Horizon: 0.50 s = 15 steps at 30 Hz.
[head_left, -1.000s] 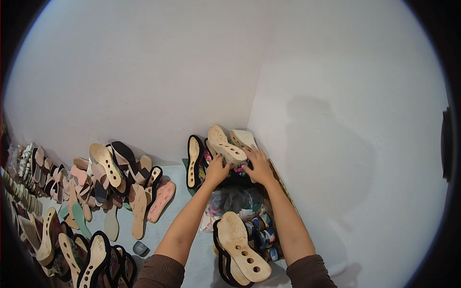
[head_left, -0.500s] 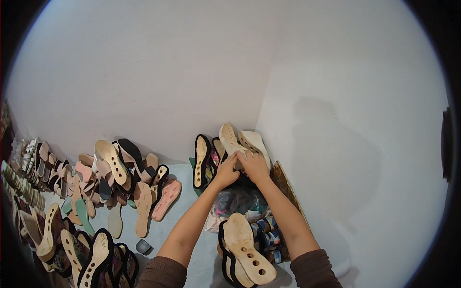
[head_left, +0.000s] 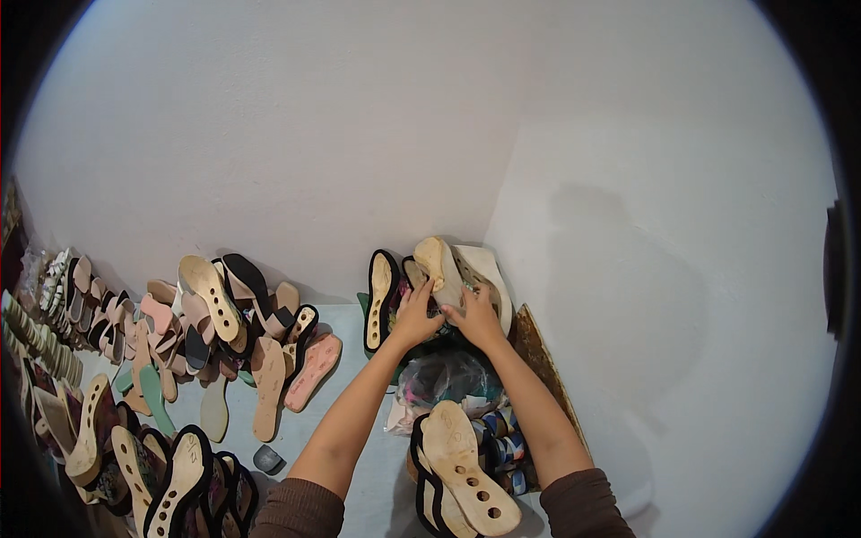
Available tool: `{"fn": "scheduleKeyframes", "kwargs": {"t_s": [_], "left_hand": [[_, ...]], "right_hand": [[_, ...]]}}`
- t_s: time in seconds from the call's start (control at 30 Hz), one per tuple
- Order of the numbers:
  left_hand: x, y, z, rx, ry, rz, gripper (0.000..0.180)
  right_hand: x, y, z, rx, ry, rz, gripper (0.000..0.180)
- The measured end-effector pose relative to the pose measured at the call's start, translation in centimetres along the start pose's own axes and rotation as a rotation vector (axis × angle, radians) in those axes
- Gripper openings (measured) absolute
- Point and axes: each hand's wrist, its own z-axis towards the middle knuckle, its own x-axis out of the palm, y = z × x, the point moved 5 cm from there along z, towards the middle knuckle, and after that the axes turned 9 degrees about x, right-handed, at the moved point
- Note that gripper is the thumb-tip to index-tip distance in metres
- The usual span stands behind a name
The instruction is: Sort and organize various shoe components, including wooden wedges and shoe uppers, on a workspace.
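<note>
At the back, by the wall corner, my left hand (head_left: 417, 317) and my right hand (head_left: 478, 318) are on either side of a pale wooden wedge sole (head_left: 431, 260). The fingers of both are curved against it, with the thumbs toward each other near its lower part. Just right of it leans a white wedge sole (head_left: 485, 269). A black-edged wedge sole with holes (head_left: 380, 296) stands upright left of my left hand. Other soles behind my fingers are partly hidden.
Below my hands lies a clear plastic bag (head_left: 448, 381) with coloured contents. Nearer stand stacked black-edged soles (head_left: 468, 475) beside patterned pieces (head_left: 509, 448). A brown board (head_left: 547, 368) leans along the right wall. Many sandals and soles (head_left: 206, 296) fill the left side.
The pale wedge sole has turned so that more of its side shows. My hands have moved apart, from nearly touching on top of it to its two sides.
</note>
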Motion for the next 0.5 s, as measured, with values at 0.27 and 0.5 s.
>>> {"fn": "scheduleKeyframes", "kwargs": {"t_s": [0.27,0.5], "left_hand": [[0.5,1.5,-0.4,0.063,-0.018,-0.09,0.072],[0.9,1.3,-1.4,0.038,0.014,-0.102,0.075]], "right_hand": [[0.3,2.4,-1.1,-0.191,-0.002,-0.396,0.061],[0.6,1.6,-1.4,-0.304,0.056,-0.377,0.073]]}}
